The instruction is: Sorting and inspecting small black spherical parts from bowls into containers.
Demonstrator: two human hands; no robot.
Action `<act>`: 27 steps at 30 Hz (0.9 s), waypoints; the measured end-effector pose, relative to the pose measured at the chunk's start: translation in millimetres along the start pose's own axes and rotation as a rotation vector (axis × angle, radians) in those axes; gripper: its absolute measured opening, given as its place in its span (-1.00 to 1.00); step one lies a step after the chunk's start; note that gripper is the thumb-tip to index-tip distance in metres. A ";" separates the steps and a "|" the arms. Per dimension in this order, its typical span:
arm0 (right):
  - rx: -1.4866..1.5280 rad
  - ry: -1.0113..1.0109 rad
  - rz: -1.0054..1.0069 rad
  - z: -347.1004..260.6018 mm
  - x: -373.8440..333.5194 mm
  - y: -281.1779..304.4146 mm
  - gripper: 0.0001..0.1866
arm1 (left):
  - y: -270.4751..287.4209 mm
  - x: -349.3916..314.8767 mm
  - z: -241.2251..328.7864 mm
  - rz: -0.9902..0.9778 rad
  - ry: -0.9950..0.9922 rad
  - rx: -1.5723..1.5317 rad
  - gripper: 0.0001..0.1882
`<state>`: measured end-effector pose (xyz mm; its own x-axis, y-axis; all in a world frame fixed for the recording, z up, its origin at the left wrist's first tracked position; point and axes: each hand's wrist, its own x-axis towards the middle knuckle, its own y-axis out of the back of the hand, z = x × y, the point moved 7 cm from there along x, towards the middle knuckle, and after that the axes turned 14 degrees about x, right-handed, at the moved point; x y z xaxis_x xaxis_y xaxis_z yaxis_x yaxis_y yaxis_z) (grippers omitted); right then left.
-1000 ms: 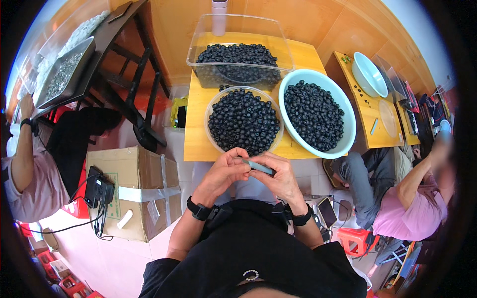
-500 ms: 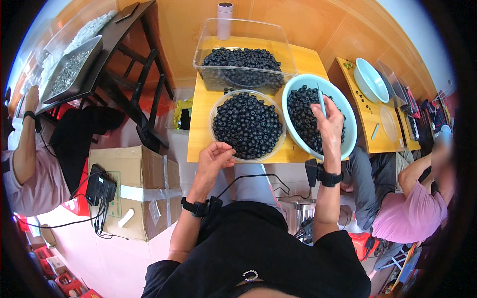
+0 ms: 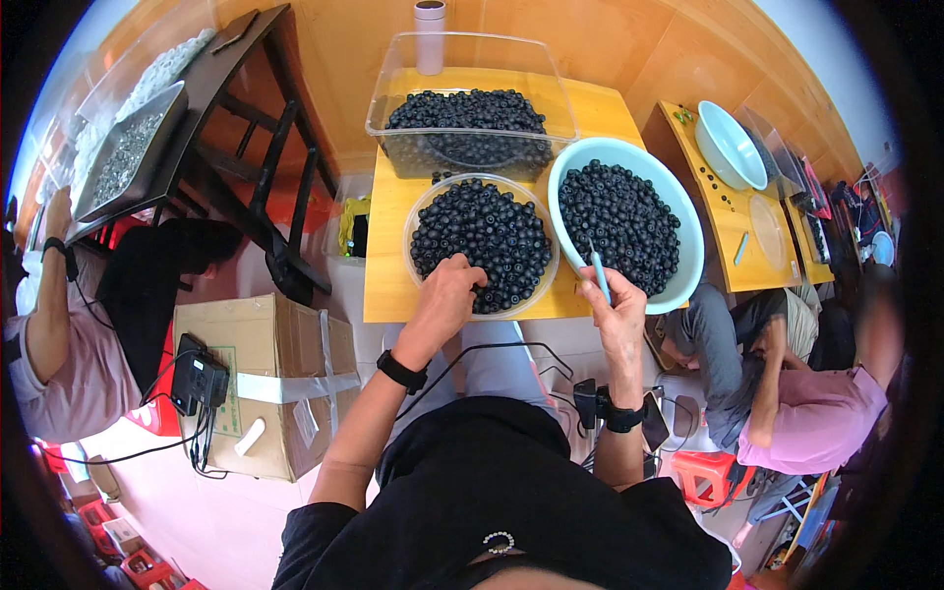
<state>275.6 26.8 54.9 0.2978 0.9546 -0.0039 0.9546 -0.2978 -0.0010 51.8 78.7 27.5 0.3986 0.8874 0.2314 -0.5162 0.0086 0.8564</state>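
Small sorting workshop: low yellow table (image 3: 393,285) loaded with bowls of dark round berries (image 3: 482,241), further identical tables (image 3: 723,211) alongside, seated co-workers (image 3: 787,413), taped cardboard box (image 3: 285,393) on floor.

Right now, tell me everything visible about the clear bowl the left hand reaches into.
The clear bowl is round, transparent and plastic-looking, filled nearly level with small dark round berries. It sits upright on the yellow wooden table, near its front edge, beside a pale blue basin. The left hand dips in over its near rim.

clear plastic bowl (image 3: 423,211), glossy dark berries (image 3: 482,241), wooden table (image 3: 388,285)
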 end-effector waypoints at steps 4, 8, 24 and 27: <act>0.003 -0.020 -0.026 6.9 -2.8 -8.6 -0.82 | -1.5 1.7 3.3 -0.056 -0.047 0.019 -0.81; 0.043 -0.012 -0.067 10.5 -4.6 -15.5 -0.80 | -4.3 -1.5 7.6 -0.010 -0.097 0.041 -0.82; -0.059 -0.063 -0.065 21.8 -11.0 -18.8 -0.80 | -7.7 -0.6 2.1 0.070 -0.083 -0.027 -0.85; -0.029 -0.067 -0.070 24.6 -10.7 -19.5 -0.80 | -13.2 0.8 -19.8 0.039 0.052 -0.365 -0.83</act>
<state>253.7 22.4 30.4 0.2303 0.9704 -0.0720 0.9731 -0.2291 0.0255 43.9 88.4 7.2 0.3389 0.9127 0.2284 -0.7704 0.1299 0.6242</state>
